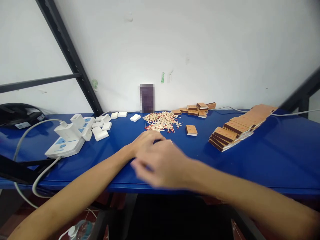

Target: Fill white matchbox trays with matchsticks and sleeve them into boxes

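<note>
Over the front middle of the blue table, my right hand [162, 163] crosses in front of my left hand [146, 141]. The right one is blurred, its fingers partly curled, and what it holds, if anything, does not show. My left hand's fingers are hidden behind it. A small white edge peeks out above the right hand, too little to name. Just beyond the hands lies a loose pile of red-tipped matches [162, 121]. To the right of the pile sits a single brown matchbox [191, 130]. A white matchbox tray [135, 117] lies left of the pile.
More white trays [101, 133] lie at left, beside a power strip [66, 146] with plugs and cables. Several matchboxes [197, 108] are heaped at the back. A long row of matchbox covers [237, 128] leans at right. A pixelated dark rectangle [147, 98] stands against the wall.
</note>
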### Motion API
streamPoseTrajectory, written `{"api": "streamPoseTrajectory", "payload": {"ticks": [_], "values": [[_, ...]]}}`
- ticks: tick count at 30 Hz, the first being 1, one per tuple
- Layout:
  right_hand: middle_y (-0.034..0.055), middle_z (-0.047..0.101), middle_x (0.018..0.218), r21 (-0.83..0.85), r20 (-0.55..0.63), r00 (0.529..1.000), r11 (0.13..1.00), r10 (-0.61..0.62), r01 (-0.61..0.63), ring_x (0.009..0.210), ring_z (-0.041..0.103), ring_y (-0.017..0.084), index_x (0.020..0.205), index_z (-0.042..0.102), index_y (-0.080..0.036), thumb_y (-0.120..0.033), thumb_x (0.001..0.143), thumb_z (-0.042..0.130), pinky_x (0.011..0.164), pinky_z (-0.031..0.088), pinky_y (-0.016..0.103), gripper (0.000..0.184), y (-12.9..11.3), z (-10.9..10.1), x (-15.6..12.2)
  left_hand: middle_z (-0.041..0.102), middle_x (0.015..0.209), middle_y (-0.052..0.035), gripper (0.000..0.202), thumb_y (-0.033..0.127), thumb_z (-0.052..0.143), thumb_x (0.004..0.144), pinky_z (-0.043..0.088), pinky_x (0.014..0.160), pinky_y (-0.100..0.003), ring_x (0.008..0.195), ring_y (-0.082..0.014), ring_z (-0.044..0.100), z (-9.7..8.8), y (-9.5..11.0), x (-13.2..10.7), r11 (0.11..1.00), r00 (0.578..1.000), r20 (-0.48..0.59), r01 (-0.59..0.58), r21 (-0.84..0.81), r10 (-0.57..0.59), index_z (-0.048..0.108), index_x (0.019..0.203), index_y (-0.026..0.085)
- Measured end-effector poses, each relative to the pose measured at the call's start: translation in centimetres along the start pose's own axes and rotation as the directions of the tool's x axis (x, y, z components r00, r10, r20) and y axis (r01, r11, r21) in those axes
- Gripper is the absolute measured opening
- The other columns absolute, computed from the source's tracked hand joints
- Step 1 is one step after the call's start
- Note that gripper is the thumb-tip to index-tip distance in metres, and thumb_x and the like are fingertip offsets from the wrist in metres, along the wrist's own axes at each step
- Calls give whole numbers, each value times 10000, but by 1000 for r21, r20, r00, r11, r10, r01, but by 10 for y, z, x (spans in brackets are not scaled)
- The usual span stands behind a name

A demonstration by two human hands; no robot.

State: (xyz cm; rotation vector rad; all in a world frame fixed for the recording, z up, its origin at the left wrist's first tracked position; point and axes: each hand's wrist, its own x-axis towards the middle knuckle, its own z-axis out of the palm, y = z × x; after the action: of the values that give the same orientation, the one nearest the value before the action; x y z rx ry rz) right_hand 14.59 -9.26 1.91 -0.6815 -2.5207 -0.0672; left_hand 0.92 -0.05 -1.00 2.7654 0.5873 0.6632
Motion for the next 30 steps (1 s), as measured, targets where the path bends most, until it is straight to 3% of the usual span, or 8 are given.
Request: {"api": "streamPoseTrajectory", "payload": {"ticks": [2, 4, 7, 10, 15, 20, 30], "values": [[39, 604, 585, -146, 14, 989, 979, 145, -141, 516, 472, 124, 756, 671, -160, -295, 921, 443, 526, 274, 275, 312, 34, -10, -9, 646, 812, -29, 103, 230, 585, 740, 465, 717, -309, 751, -172, 582, -1, -1, 1, 999, 1000, 5, 1, -36, -1, 598, 817, 163], [34, 613, 601, -214, 64, 975, 958, 212, -194, 527, 488, 129, 850, 678, -167, -300, 915, 460, 541, 277, 270, 263, 64, -16, -22, 619, 787, -13, 161, 260, 624, 719, 460, 693, -298, 713, -157, 562, -1, -2, 2, 997, 1000, -1, 18, -69, -18, 559, 834, 169], [82, 669, 935, -195, 90, 990, 977, 108, -89, 752, 581, 178, 1032, 657, -182, -305, 907, 490, 664, 395, 298, 242, 87, -16, -36, 618, 847, -13, 330, 321, 674, 723, 460, 680, -289, 713, -147, 559, -1, -4, 3, 990, 999, -6, 50, -135, -51, 511, 971, 177], [120, 591, 1151, -140, 161, 987, 990, 15, 7, 868, 580, 203, 1225, 588, -208, -300, 900, 512, 748, 454, 343, 346, 89, -11, -40, 627, 880, -18, 362, 307, 673, 742, 465, 689, -290, 736, -146, 577, -1, -5, 2, 972, 997, 4, 74, -223, -75, 464, 1012, 186], [127, 548, 1108, -57, 217, 976, 998, 0, 13, 869, 567, 202, 1221, 605, -206, -302, 918, 502, 727, 489, 345, 334, 91, -2, -40, 638, 893, -22, 387, 280, 681, 739, 479, 729, -310, 772, -150, 601, -2, -4, 0, 934, 996, 30, 89, -346, -84, 424, 1016, 197], [103, 571, 1037, 51, 177, 984, 998, 25, -34, 882, 563, 193, 1131, 646, -194, -273, 911, 521, 779, 496, 343, 265, 97, 3, -44, 629, 904, -28, 359, 291, 681, 759, 491, 738, -314, 775, -148, 596, -5, 0, -2, 952, 994, 27, 110, -285, -106, 479, 1038, 189], [107, 591, 1090, 89, 178, 984, 995, 20, -37, 976, 565, 205, 1221, 619, -204, -261, 950, 479, 866, 492, 378, 310, 92, 2, -48, 648, 908, -18, 300, 303, 671, 778, 487, 761, -302, 802, -154, 608, -10, 3, -6, 985, 997, 39, 78, -156, -72, 547, 1027, 191]]}}
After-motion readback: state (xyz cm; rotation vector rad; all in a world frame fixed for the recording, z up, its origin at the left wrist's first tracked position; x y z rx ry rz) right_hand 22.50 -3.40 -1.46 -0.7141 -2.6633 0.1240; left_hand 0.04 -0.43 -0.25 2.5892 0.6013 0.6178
